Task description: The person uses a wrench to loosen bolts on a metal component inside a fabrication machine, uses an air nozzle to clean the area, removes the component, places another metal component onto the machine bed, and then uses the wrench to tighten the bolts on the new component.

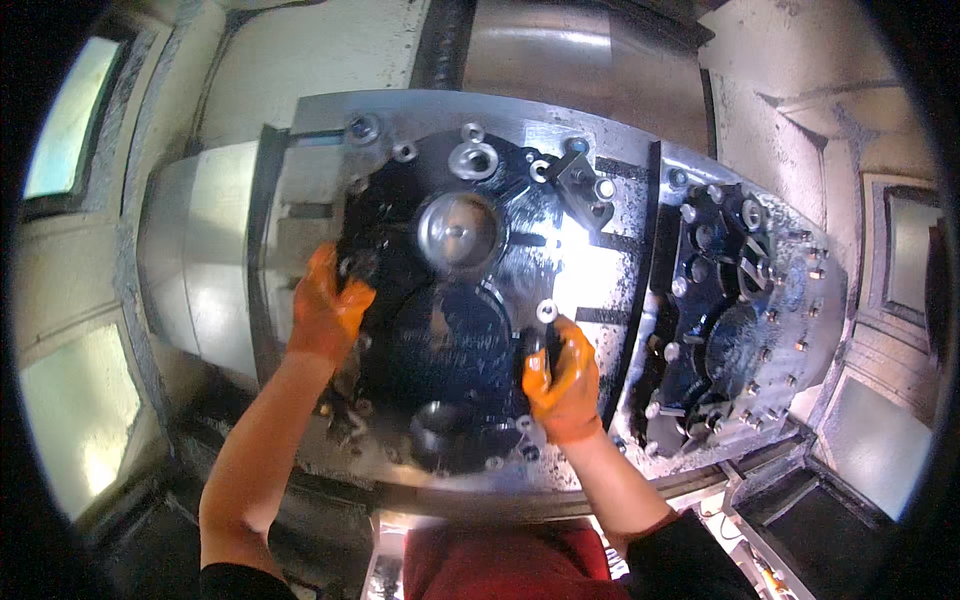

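A large black metal casting, shaped like a housing cover with a round silver center, lies against a metal fixture plate. My left hand, in an orange glove, grips its left edge with thumb and fingers bent around a boss. On the opposite side, my right hand, gloved the same way, is closed on the casting's right edge, just below a silver ring-shaped boss. Some of the fingertips of both hands are hidden by the casting. A dark clamp stands near its upper right.
A second black casting is mounted at the right, with several bolts along its plate. Pale machine walls surround the fixture, with windowed panels on the left. A dark ledge runs at the lower right.
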A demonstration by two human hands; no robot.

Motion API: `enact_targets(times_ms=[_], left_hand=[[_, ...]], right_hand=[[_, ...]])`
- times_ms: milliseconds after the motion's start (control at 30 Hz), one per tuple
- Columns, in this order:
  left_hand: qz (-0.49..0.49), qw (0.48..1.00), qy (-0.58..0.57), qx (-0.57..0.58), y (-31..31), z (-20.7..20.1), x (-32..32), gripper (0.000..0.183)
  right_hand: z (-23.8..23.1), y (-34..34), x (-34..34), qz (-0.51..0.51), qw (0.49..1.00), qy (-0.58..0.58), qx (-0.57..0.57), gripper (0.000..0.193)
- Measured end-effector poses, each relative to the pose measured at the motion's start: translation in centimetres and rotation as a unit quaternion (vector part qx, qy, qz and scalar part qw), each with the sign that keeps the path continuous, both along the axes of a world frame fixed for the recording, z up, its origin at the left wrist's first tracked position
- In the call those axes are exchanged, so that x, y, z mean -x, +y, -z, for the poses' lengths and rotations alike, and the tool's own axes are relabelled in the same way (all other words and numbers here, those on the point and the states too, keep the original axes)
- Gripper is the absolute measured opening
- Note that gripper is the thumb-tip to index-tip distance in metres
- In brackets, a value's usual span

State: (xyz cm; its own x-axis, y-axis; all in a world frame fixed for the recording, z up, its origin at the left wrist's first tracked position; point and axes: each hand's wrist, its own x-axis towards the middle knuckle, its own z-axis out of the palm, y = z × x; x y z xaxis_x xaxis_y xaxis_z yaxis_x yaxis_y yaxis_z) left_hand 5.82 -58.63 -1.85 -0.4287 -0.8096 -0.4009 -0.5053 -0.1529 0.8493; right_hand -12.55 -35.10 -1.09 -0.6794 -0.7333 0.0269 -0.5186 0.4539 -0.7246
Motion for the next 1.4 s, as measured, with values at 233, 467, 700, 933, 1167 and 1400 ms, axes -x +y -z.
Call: enact_targets(times_ms=[233,467,700,933,1167,1400], left_hand=[[0.067,0.895,-0.23,0.376,7.9,-8.5,-0.2,0.052],[0.092,0.906,-0.139,0.39,21.1,-4.2,-1.3,0.053],[0.05,0.922,-0.057,0.379,21.6,-2.9,-2.1,0.053],[-0.05,0.932,0.021,0.357,28.8,-0.4,-4.4,0.02],[-0.063,0.911,-0.021,0.408,30.4,2.8,-3.1,0.011],[-0.026,0.923,-0.012,0.383,30.7,1.7,-3.8,0.018]], right_hand=[[-10.2,-9.2,2.7,-0.107,0.913,0.389,0.057,0.061],[-2.3,-19.2,1.3,-0.189,0.879,0.437,-0.022,0.07],[-2.5,-18.0,3.1,-0.25,0.842,0.475,-0.055,0.069],[-0.7,-2.2,-4.8,-0.353,0.838,0.416,-0.003,0.054],[0.2,-2.2,-6.2,-0.365,0.888,0.268,0.079,0.046],[0.6,-2.5,-4.8,-0.378,0.867,0.304,0.113,0.047]])
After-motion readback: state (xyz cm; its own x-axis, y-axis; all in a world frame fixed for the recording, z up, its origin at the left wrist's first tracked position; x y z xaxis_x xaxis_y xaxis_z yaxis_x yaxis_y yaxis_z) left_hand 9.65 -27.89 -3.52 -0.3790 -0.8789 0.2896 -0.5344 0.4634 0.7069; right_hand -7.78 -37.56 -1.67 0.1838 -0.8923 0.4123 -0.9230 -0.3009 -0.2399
